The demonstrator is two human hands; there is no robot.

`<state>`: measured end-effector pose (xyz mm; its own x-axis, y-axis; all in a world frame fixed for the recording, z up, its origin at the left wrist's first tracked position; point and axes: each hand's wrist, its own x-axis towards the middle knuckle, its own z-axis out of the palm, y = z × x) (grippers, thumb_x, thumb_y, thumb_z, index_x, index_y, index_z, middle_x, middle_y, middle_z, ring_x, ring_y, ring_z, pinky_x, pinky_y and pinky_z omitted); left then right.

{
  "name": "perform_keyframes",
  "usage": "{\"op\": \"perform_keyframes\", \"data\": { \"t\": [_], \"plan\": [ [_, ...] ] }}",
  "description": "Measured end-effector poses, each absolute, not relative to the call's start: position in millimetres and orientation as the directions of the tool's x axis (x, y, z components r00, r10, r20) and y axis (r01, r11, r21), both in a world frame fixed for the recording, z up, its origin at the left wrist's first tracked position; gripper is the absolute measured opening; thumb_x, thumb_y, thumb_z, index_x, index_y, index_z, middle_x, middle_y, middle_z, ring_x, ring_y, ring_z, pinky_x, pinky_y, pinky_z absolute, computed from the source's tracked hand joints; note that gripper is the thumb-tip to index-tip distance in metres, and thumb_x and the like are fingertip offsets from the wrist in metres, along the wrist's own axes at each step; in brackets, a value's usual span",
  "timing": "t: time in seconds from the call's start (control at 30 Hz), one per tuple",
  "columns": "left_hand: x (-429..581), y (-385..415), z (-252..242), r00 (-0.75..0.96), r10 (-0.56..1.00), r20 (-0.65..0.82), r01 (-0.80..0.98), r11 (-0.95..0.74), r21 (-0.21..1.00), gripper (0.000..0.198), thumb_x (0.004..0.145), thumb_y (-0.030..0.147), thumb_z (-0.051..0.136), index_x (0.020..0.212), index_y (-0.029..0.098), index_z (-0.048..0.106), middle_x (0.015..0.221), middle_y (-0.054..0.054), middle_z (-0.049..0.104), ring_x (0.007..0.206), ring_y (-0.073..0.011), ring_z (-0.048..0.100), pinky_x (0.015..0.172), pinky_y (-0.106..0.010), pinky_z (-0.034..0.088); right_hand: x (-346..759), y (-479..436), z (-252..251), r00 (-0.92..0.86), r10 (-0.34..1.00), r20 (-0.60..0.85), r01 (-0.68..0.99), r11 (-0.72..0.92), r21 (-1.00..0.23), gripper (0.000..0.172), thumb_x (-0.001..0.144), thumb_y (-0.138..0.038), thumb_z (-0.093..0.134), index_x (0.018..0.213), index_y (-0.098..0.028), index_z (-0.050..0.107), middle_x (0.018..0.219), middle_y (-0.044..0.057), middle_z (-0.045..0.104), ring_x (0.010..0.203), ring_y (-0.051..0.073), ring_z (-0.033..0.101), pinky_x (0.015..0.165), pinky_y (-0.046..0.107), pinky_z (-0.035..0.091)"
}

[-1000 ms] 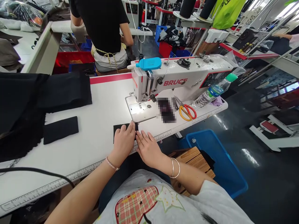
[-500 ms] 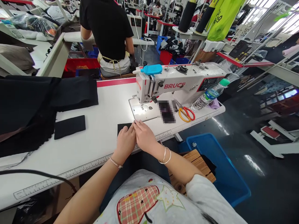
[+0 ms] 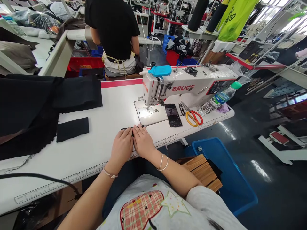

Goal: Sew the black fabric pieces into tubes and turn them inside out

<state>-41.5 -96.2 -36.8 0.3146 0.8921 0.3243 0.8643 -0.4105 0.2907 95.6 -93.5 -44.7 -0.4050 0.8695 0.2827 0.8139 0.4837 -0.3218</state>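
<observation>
My left hand (image 3: 122,144) and my right hand (image 3: 144,142) are side by side at the table's front edge. Under their fingertips lies a small piece of black fabric (image 3: 132,133), of which only a narrow strip shows; my hands cover the rest. The fingers of both hands are close together and press on the cloth, which looks folded along its far edge. Just beyond them stands a white sewing machine (image 3: 177,83) with a shiny needle plate (image 3: 150,117). A flat black fabric rectangle (image 3: 73,129) lies on the table to the left.
Larger black cloth (image 3: 28,105) covers the table's left side. Right of the needle plate are a phone (image 3: 173,115), thread snips (image 3: 181,109), scissors (image 3: 193,117) and a water bottle (image 3: 219,98). A blue bin (image 3: 236,179) stands below right. A co-worker (image 3: 111,30) sits ahead, facing away.
Both hands have shifted slightly left and lie flatter. The fabric patch beside my left hand now shows only as a thin strip, seemingly folded over. The view has moved slightly.
</observation>
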Motion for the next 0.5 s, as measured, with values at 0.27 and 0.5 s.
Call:
{"op": "perform_keyframes", "data": {
  "t": [0.27, 0.5],
  "plan": [
    [-42.2, -98.5, -35.4, 0.330, 0.916, 0.227, 0.920, -0.366, 0.140, 0.049, 0.095, 0.022, 0.032, 0.137, 0.005, 0.050, 0.141, -0.014, 0.053, 0.129, -0.0318, 0.047, 0.106, -0.048, 0.040, 93.6, -93.7, -39.8, -0.400, 0.882, 0.250, 0.827, 0.465, -0.316, 0.049, 0.100, -0.023, 0.031, 0.142, -0.002, 0.044, 0.149, 0.016, 0.044, 0.143, 0.028, 0.034, 0.118, 0.046, 0.031],
    [-41.8, -97.8, -30.9, 0.358, 0.906, 0.226, 0.923, -0.379, 0.061, 0.049, 0.095, 0.022, 0.031, 0.136, 0.003, 0.051, 0.138, -0.016, 0.055, 0.125, -0.0327, 0.050, 0.102, -0.047, 0.041, 93.4, -94.1, -37.7, -0.401, 0.886, 0.233, 0.831, 0.459, -0.315, 0.049, 0.100, -0.025, 0.030, 0.141, -0.001, 0.044, 0.149, 0.016, 0.044, 0.142, 0.029, 0.034, 0.119, 0.044, 0.030]
  ]
}}
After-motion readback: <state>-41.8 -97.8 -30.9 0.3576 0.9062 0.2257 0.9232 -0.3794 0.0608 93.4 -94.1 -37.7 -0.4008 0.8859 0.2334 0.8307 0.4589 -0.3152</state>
